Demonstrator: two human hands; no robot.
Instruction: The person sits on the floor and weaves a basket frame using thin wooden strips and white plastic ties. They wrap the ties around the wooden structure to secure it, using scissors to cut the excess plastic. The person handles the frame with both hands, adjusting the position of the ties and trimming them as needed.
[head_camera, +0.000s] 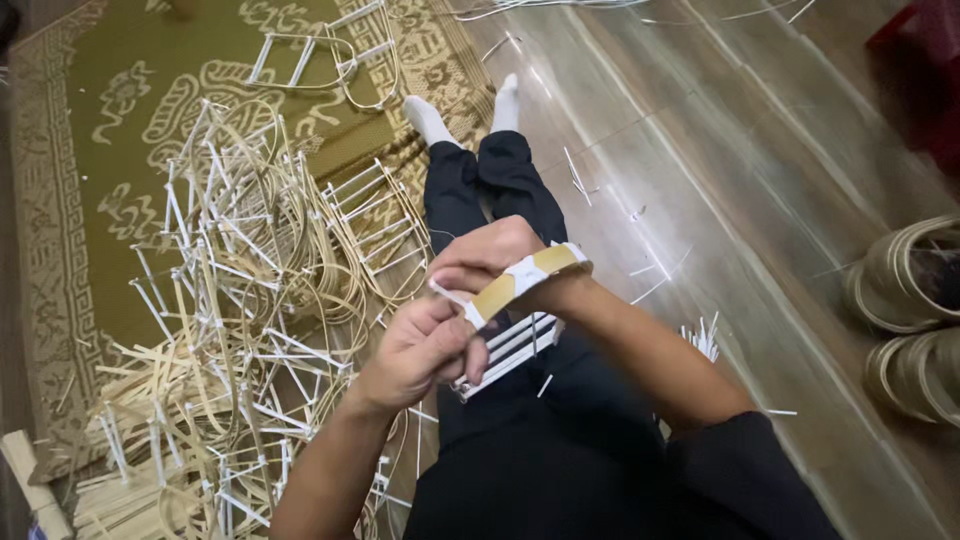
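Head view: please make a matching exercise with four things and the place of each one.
Things:
1. tan strip frame
2. pile of finished frames
3. coiled strip rolls
4. patterned rug

Places:
A. at the right edge, on the wooden floor
B. under the pile, top left
C. between the left hand and right hand
D. left of the legs

Pairs: 1-C, 2-D, 3-A, 4-B

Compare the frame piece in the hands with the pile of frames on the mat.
The frame piece is single and held up over the lap between the left hand and right hand; the pile of frames is many pieces lying tangled on the mat. The held piece has a tan strip bent over the top; the pile spreads loose strips outward. Both are made of white sticks and tan strips.
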